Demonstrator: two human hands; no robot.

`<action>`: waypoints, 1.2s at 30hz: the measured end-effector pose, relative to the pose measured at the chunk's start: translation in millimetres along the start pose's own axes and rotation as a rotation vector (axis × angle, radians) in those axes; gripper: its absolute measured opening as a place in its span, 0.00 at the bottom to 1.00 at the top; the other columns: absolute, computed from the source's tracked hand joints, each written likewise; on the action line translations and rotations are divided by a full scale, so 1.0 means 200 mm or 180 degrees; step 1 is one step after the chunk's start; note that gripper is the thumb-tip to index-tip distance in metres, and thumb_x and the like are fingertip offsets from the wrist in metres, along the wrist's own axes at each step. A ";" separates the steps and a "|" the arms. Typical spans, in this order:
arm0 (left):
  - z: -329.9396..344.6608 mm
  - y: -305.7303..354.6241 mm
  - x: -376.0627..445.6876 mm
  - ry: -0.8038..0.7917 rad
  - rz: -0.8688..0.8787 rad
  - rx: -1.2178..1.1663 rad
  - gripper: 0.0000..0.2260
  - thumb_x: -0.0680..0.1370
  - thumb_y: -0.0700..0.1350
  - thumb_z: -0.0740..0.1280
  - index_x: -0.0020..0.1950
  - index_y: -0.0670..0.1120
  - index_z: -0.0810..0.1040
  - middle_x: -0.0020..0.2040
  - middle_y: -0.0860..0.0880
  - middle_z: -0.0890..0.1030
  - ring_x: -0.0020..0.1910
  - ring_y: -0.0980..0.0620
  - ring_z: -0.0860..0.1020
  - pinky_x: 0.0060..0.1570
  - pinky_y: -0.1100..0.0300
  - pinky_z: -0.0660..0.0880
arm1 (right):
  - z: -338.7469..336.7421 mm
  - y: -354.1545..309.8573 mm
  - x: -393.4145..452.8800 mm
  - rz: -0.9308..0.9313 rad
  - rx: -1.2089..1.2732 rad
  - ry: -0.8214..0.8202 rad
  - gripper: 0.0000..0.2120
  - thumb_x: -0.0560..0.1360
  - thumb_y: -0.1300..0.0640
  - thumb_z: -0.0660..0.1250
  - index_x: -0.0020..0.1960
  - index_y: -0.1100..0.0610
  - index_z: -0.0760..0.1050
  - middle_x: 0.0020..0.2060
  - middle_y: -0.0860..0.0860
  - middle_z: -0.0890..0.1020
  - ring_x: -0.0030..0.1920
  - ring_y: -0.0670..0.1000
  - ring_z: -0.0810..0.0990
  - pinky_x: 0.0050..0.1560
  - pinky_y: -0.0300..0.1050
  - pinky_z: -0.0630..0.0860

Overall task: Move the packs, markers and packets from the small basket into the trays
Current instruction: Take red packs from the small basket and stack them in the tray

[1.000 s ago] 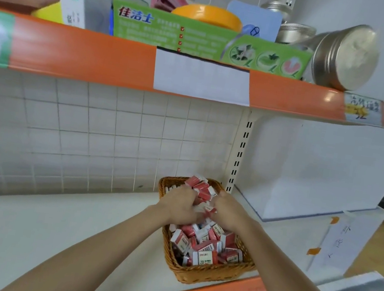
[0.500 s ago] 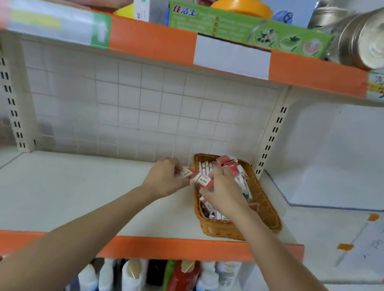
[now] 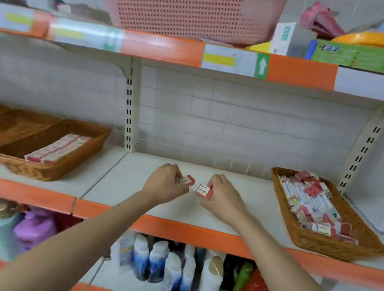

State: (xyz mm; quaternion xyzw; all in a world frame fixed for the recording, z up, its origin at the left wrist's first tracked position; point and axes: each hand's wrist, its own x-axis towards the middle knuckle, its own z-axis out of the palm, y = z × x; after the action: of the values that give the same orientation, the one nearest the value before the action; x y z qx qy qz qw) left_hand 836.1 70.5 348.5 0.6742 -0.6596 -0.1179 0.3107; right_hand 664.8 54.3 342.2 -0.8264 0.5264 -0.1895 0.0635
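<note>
Both hands have left the small basket (image 3: 321, 243): left hand (image 3: 165, 186) and right hand (image 3: 224, 198) each pinch a red pack left of it.

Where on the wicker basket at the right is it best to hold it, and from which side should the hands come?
Hold the wicker basket by its two long rims, one of the hands on each, coming from above at the shelf's front edge. It is long and narrow, shallow, and full of loose packs, so it probably needs to stay level.
</note>
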 end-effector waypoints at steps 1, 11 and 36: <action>-0.06 -0.08 -0.02 0.0001 -0.0029 0.0050 0.13 0.72 0.49 0.70 0.51 0.42 0.76 0.49 0.46 0.76 0.44 0.50 0.73 0.39 0.60 0.67 | 0.04 -0.09 0.02 -0.0016 0.0043 -0.0018 0.18 0.74 0.52 0.69 0.58 0.59 0.69 0.56 0.54 0.72 0.55 0.53 0.73 0.50 0.44 0.68; -0.60 -0.74 -0.13 0.0179 -0.0214 0.0195 0.13 0.73 0.49 0.70 0.51 0.41 0.78 0.48 0.45 0.77 0.44 0.49 0.73 0.40 0.60 0.66 | 0.37 -0.88 0.20 -0.0316 0.0260 -0.0097 0.16 0.75 0.53 0.67 0.58 0.59 0.68 0.55 0.53 0.72 0.54 0.53 0.72 0.46 0.43 0.67; -1.23 -1.67 0.31 0.0566 -0.0768 0.0455 0.08 0.73 0.47 0.69 0.49 0.45 0.77 0.48 0.48 0.78 0.45 0.51 0.76 0.36 0.60 0.71 | 0.80 -1.64 1.17 -0.1122 0.0106 -0.0236 0.15 0.76 0.52 0.67 0.58 0.56 0.68 0.56 0.51 0.71 0.57 0.51 0.72 0.50 0.43 0.69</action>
State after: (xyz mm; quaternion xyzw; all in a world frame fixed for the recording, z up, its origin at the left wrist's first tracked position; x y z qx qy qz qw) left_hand 1255.9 54.4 364.4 0.7766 -0.5505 -0.0469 0.3027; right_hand 1089.9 -26.2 353.2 -0.9112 0.3674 -0.1758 0.0623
